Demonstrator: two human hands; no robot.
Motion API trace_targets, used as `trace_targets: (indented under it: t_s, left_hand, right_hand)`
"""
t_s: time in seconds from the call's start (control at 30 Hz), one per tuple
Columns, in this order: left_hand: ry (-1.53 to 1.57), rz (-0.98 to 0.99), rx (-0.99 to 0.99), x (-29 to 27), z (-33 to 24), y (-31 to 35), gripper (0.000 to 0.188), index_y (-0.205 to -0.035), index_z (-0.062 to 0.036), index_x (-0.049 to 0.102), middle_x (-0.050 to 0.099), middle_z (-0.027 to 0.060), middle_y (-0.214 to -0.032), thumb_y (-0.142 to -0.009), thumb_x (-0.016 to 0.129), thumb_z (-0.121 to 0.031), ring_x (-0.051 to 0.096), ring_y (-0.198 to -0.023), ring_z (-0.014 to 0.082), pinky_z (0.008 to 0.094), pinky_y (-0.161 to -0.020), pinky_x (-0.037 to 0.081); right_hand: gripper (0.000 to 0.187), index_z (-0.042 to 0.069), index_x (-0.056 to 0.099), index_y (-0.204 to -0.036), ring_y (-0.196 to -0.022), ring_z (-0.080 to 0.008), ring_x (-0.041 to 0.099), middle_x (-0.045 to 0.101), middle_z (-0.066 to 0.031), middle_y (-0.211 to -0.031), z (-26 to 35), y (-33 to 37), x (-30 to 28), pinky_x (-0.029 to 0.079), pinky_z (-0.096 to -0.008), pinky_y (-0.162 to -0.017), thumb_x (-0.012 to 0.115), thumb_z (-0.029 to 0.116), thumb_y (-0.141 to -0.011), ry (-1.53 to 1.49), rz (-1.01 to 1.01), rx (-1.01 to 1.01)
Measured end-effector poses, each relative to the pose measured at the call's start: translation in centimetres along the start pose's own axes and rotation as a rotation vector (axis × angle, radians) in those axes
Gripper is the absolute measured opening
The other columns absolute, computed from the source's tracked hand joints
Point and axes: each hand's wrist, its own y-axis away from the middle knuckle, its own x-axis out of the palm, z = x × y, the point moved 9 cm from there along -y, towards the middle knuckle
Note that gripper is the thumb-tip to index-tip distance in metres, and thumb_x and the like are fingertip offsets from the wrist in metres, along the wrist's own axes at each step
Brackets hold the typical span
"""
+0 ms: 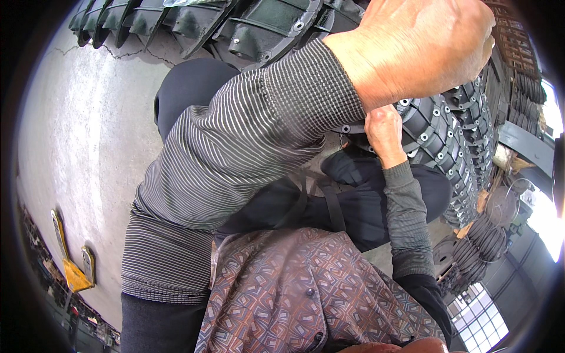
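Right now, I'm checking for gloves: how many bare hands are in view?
2: the left hand, at upper right, and the right hand, just below the left wrist.

A smooth, pale grey concrete floor [65,159] spreads across the left, with a broad white streak of glare [88,112] running along it and a thin, dark, jagged crack [120,55] at its far end. Near left, a yellow metal two-pronged piece of equipment [76,276] rests on the floor, beside a dark, indistinct band of clutter along the edge. To the right rises a grey panelled wall [524,253] with a white, many-paned grid window [479,317] at its near end. Intense white daylight [546,220] floods in farther along. Far right stands a brown, slatted rack-like structure [515,32].
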Motion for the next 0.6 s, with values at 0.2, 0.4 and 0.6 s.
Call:
trace_targets:
  t_s: [0.2, 0.4, 0.6]
  left_hand:
    - [-0.123, -0.282, 0.267, -0.1, -1.8, 2.2, 0.019, -0.075, 0.0020, 0.062, 0.062, 0.0236, -0.060, -0.091, 0.057, -0.007, 0.067, -0.057, 0.0411, 0.0491, -0.054, 0.053]
    - [-0.042, -0.140, 0.177, 0.6, -0.3, 1.2, 0.017, -0.077, 0.0024, 0.061, 0.063, 0.0244, -0.062, -0.090, 0.057, -0.008, 0.066, -0.057, 0.0434, 0.0514, -0.054, 0.052]
    - [-0.033, -0.269, 0.276, -0.5, -1.4, 2.3, 0.018, -0.079, 0.0019, 0.062, 0.064, 0.0238, -0.063, -0.092, 0.057, -0.010, 0.067, -0.058, 0.0426, 0.0505, -0.055, 0.053]
  right_hand:
    - [0.012, 0.004, 0.060, -0.088, -0.084, -0.0351, 0.062, 0.058, -0.0141, -0.087, 0.8, -0.3, 0.2, 0.052, -0.0478, -0.074, 0.067, 0.013, -0.091, 0.081, 0.036, -0.048]
    - [0.012, 0.003, 0.059, -0.086, -0.084, -0.0368, 0.061, 0.058, -0.0149, -0.087, 0.4, 0.1, -0.1, 0.052, -0.0482, -0.075, 0.067, 0.011, -0.091, -0.019, -0.055, 0.042]
    - [0.012, 0.003, 0.060, -0.087, -0.087, -0.0373, 0.062, 0.057, -0.0155, -0.088, 0.1, 0.5, 0.1, 0.052, -0.0475, -0.077, 0.071, 0.007, -0.088, -0.059, -0.016, -0.035]
